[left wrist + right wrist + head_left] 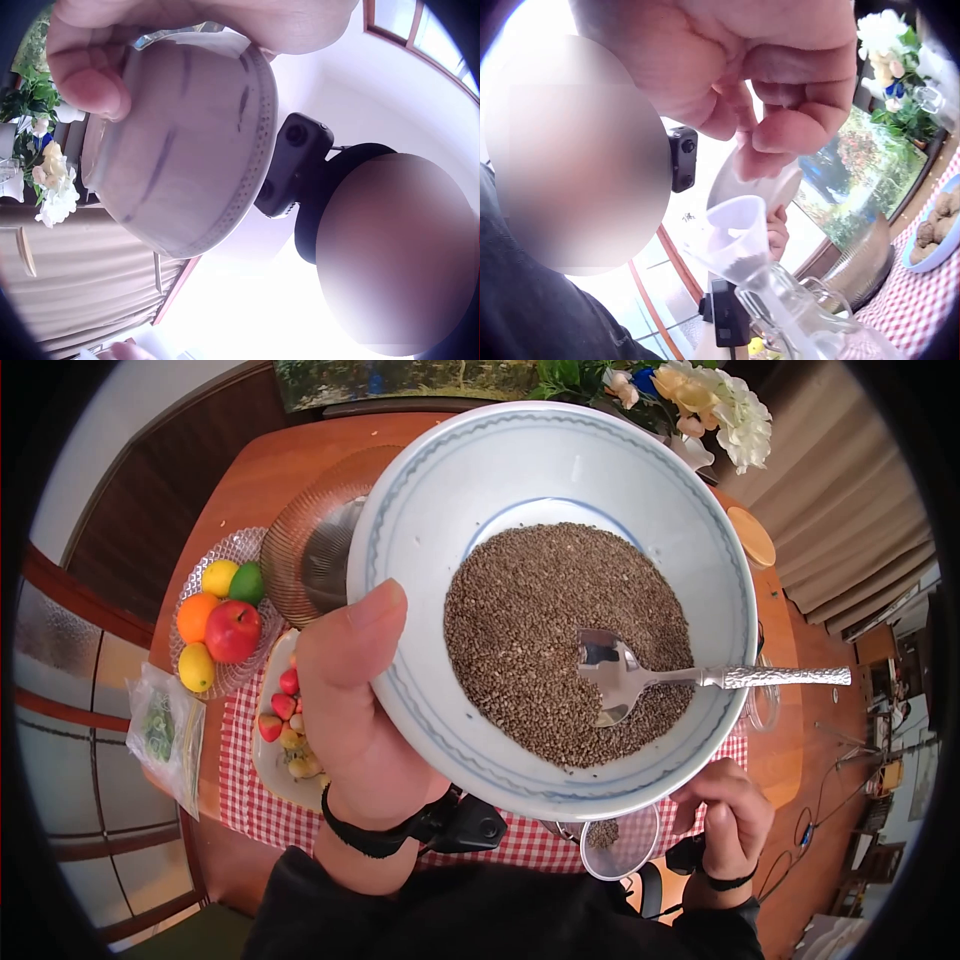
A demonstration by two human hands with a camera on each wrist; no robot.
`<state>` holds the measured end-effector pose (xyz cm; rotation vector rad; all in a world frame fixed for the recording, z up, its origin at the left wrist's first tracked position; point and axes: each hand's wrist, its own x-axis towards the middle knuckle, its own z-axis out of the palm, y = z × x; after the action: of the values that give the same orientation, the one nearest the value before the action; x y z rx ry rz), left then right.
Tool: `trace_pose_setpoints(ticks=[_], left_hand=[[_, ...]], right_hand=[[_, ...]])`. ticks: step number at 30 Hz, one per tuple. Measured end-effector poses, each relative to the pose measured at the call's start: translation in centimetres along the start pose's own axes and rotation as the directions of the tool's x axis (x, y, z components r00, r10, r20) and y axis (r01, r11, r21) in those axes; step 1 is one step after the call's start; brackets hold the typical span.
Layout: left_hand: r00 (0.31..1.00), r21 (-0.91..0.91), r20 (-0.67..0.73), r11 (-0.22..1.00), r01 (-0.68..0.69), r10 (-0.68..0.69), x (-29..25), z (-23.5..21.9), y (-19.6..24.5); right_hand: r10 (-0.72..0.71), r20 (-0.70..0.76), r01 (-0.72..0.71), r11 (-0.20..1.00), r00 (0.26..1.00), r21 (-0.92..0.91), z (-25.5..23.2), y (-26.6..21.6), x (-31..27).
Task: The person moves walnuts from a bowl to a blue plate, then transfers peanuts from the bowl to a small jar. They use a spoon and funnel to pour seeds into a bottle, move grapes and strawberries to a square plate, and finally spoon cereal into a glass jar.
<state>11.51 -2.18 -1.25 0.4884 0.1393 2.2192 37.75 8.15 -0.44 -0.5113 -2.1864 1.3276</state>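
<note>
My left hand point(360, 710) grips a white bowl point(520, 455) with blue bands, thumb over its rim, close to the head camera. Small brown-grey seeds point(530, 610), like chia, fill its bottom. A metal spoon point(615, 685) lies in them, its textured handle across the rim. In the left wrist view, the fingers hold the bowl point(187, 150) by its base. Below it, my right hand point(735, 815) hovers with loosely bent fingers, nothing visible in them. Just beneath those fingers, a clear plastic funnel point(739, 225) with some seeds inside sits in the neck of a glass bottle point(791, 300).
At left stand a glass plate of fruit point(232, 630), a dish of strawberries point(285, 705) and a plastic bag point(160, 735). A ribbed glass bowl point(315, 540) sits behind. Flowers point(720, 410) are at the back, and a checked cloth point(255, 790) covers the table's front. A blue bowl point(937, 244) holds brown round things.
</note>
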Motion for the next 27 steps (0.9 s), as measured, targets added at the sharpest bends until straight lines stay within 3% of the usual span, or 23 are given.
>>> trace_pose_setpoints(ticks=[3, 4, 5, 7, 9, 15, 27], left_hand=[[1.0, -0.001, 0.009, 1.0, 0.003, -0.003, -0.1, 0.5, -0.3], [0.998, 0.037, -0.05, 0.999, -0.022, 0.024, -0.1, 1.1, -0.5], [0.993, 0.076, -0.109, 0.996, -0.046, 0.055, -0.1, 1.5, -0.6], [0.994, 0.063, -0.095, 0.997, -0.046, 0.052, -0.1, 1.5, -0.6], [0.995, 0.051, -0.08, 0.998, -0.047, 0.051, -0.2, 1.1, -0.3], [0.998, -0.075, 0.067, 0.997, 0.007, -0.002, -0.1, 0.7, -0.2], [1.0, -0.027, 0.018, 1.0, -0.003, 0.004, -0.5, 0.6, 0.3]], right_hand=[[-0.157, 0.041, 0.16, 0.984, 0.987, -0.083, 0.2, -1.0, 0.4], [-0.224, 0.086, 0.233, 0.965, 0.971, -0.117, 0.2, -1.1, 0.6], [-0.225, 0.086, 0.234, 0.965, 0.971, -0.119, 0.5, -1.2, 0.6], [-0.179, 0.098, 0.185, 0.981, 0.979, -0.057, 0.9, -1.0, 0.7], [-0.242, 0.133, 0.256, 0.961, 0.961, -0.101, 0.8, -1.0, 1.1], [-0.225, 0.13, 0.243, 0.96, 0.966, -0.142, 0.9, -1.6, 1.6], [-0.138, 0.099, 0.143, 0.989, 0.985, -0.037, 1.1, -1.8, 1.5]])
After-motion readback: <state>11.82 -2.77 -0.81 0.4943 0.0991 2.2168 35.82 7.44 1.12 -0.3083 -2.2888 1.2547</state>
